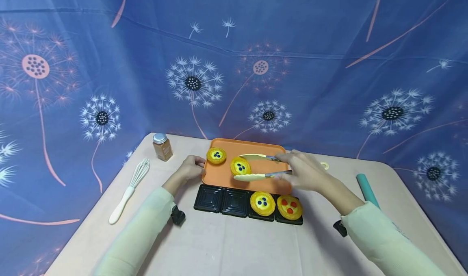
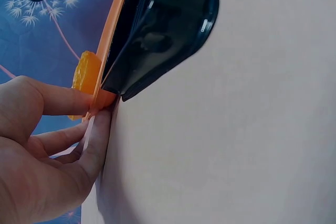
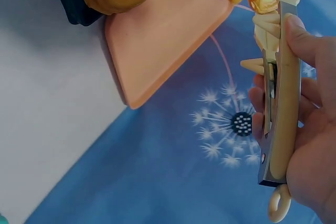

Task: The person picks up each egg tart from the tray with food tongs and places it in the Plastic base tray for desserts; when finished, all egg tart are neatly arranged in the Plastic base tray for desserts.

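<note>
My left hand [image 1: 191,168] pinches the left edge of an orange tray [image 1: 223,176] between thumb and fingers. In my right hand [image 1: 303,171] are cream-tipped tongs [image 1: 252,177], seen side-on in the right wrist view. Their arms lie on either side of an egg tart [image 1: 240,167] with blue berries; whether both touch it, I cannot tell. Another blue-berry tart [image 1: 216,156] sits at the tray's left end, near my left fingers. In front of it lies a black mould strip [image 1: 209,198], its two right compartments holding a blue-berry tart [image 1: 262,203] and a red-topped tart [image 1: 289,207].
A jar [image 1: 163,147] with a silver lid and a white-handled whisk [image 1: 128,192] lie to the left. On the right is a teal cylinder [image 1: 367,189]. A dandelion-patterned blue cloth [image 1: 314,97] hangs behind the table [image 1: 234,247].
</note>
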`<state>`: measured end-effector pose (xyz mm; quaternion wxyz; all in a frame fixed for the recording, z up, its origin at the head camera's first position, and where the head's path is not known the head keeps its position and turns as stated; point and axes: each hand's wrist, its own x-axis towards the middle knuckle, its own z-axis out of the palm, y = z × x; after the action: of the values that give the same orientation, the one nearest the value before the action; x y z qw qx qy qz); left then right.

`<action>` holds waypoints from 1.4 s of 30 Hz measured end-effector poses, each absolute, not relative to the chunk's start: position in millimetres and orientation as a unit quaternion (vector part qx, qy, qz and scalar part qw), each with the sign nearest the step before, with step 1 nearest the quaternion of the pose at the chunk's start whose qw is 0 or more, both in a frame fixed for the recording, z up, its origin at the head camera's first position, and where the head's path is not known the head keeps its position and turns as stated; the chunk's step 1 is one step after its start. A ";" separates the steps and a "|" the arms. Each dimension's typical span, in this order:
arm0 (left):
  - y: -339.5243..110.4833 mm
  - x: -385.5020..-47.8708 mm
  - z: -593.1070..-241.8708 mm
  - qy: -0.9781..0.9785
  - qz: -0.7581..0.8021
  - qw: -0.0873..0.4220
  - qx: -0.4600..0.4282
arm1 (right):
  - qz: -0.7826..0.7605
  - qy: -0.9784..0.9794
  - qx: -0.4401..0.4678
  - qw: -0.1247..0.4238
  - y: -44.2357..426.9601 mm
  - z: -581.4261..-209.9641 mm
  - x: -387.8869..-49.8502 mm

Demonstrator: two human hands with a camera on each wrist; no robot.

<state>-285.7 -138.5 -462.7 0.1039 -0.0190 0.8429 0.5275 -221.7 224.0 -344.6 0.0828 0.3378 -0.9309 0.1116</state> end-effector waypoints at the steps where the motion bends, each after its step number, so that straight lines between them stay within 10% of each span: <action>1: -138.7 -285.6 -462.6 0.844 0.525 0.103 -0.021 | 0.108 -0.929 0.343 0.086 224.0 -343.0 -219.0; 42: -140.6 -285.8 -461.9 0.840 0.532 0.105 -0.015 | -0.007 -0.905 0.420 0.072 202.5 -345.8 -181.2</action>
<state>-285.8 -140.6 -461.9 0.1047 -0.0151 0.8399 0.5324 -181.2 202.5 -345.8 0.0718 0.4197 -0.9048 -0.0073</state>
